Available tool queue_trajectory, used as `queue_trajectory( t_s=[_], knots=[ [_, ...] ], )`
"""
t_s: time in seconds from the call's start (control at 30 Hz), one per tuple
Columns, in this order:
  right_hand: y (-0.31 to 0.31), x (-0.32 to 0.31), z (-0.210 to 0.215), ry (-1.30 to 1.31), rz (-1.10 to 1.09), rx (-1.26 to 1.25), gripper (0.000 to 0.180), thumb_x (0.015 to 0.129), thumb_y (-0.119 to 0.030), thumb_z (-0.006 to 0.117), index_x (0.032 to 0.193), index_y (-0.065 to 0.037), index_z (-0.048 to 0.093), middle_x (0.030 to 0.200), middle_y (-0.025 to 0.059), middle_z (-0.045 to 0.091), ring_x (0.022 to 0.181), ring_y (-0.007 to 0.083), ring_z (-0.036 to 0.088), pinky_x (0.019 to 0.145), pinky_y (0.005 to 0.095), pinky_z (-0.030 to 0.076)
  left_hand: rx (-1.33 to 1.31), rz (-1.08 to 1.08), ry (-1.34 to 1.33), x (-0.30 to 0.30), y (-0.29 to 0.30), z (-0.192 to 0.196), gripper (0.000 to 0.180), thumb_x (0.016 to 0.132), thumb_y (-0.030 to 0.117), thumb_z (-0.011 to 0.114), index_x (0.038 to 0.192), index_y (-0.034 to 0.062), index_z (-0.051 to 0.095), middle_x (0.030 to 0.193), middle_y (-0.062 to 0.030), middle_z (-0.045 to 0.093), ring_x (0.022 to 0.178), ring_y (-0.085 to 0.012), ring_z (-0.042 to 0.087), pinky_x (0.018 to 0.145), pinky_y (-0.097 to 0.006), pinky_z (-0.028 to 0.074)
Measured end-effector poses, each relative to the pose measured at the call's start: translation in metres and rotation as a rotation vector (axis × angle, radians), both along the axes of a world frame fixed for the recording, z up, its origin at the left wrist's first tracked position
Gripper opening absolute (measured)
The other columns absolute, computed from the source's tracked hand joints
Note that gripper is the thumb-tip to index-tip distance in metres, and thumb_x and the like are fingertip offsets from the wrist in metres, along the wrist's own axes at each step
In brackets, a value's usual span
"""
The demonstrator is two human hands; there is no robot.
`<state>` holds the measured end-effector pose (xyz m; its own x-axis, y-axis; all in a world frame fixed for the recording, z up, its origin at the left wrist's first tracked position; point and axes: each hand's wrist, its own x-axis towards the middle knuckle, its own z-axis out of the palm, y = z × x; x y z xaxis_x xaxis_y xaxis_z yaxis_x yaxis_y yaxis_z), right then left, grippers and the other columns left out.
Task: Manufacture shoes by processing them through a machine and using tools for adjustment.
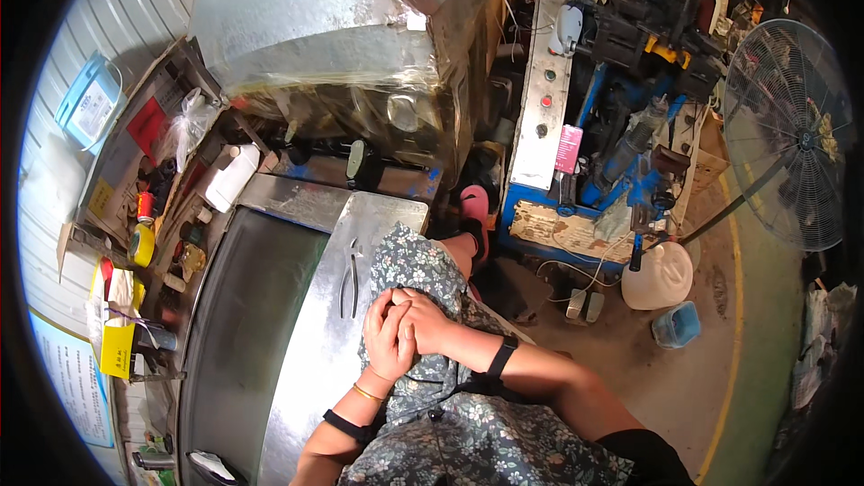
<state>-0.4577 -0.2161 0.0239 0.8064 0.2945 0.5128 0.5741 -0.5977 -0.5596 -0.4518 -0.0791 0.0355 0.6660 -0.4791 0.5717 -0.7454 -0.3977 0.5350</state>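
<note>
My left hand (388, 347) and my right hand (427, 322) are clasped together on my lap, over a floral apron (405, 256). Their fingers are folded closed against each other, and no object shows in them. Just left of the hands, a pair of long-handled pliers (349, 286) lies on a bare metal tabletop (310, 351). A dark belt surface (247, 306) runs along the left of this metal strip.
A plastic-wrapped metal machine (315, 45) stands ahead. To the right are a blue-framed machine with a button panel (540, 117), a large fan (801, 135), a white jug (661, 277) and a blue tub (676, 326). Yellow tape (141, 245) sits on a cluttered left shelf.
</note>
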Motion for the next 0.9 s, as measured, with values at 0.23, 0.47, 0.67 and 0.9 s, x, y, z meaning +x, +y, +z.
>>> queue_trajectory(
  t_s=[0.23, 0.47, 0.67, 0.9],
  knots=[
    [-0.002, 0.003, -0.011, 0.016, -0.002, 0.040, 0.028, 0.077, -0.030, 0.060, 0.091, -0.007, 0.067, 0.102, 0.0100, 0.064, 0.105, 0.0297, 0.052, 0.094, 0.0418, 0.041, 0.021, -0.009, -0.001, 0.002, -0.003, 0.001, 0.037, 0.092, 0.030, 0.055, 0.117, 0.0042, 0.065, 0.132, -0.0246, 0.053, 0.114, -0.0400, 0.055, 0.098, -0.047, 0.043],
    [-0.003, 0.003, -0.011, 0.003, 0.039, 0.052, 0.029, 0.073, -0.030, 0.062, 0.091, -0.008, 0.067, 0.099, 0.0089, 0.065, 0.104, 0.0297, 0.052, 0.093, 0.0421, 0.041, 0.018, 0.006, -0.035, 0.001, -0.003, -0.002, 0.037, 0.094, 0.030, 0.054, 0.117, 0.0039, 0.065, 0.131, -0.0242, 0.054, 0.113, -0.0396, 0.055, 0.098, -0.046, 0.043],
    [-0.004, 0.003, -0.009, 0.015, 0.026, 0.072, 0.024, 0.073, -0.029, 0.062, 0.085, -0.009, 0.068, 0.097, 0.0063, 0.066, 0.104, 0.0282, 0.052, 0.093, 0.0412, 0.041, 0.032, 0.005, -0.019, 0.001, -0.004, -0.001, 0.036, 0.094, 0.029, 0.055, 0.117, 0.0034, 0.065, 0.130, -0.0249, 0.054, 0.114, -0.0400, 0.055, 0.098, -0.047, 0.043],
    [-0.003, 0.002, -0.009, -0.037, 0.012, 0.087, 0.023, 0.073, -0.028, 0.061, 0.082, -0.007, 0.067, 0.095, 0.0065, 0.066, 0.104, 0.0287, 0.053, 0.093, 0.0414, 0.042, 0.019, -0.015, -0.028, 0.001, -0.003, 0.002, 0.036, 0.093, 0.029, 0.056, 0.118, 0.0032, 0.065, 0.130, -0.0253, 0.054, 0.113, -0.0404, 0.055, 0.097, -0.047, 0.044]
  ],
)
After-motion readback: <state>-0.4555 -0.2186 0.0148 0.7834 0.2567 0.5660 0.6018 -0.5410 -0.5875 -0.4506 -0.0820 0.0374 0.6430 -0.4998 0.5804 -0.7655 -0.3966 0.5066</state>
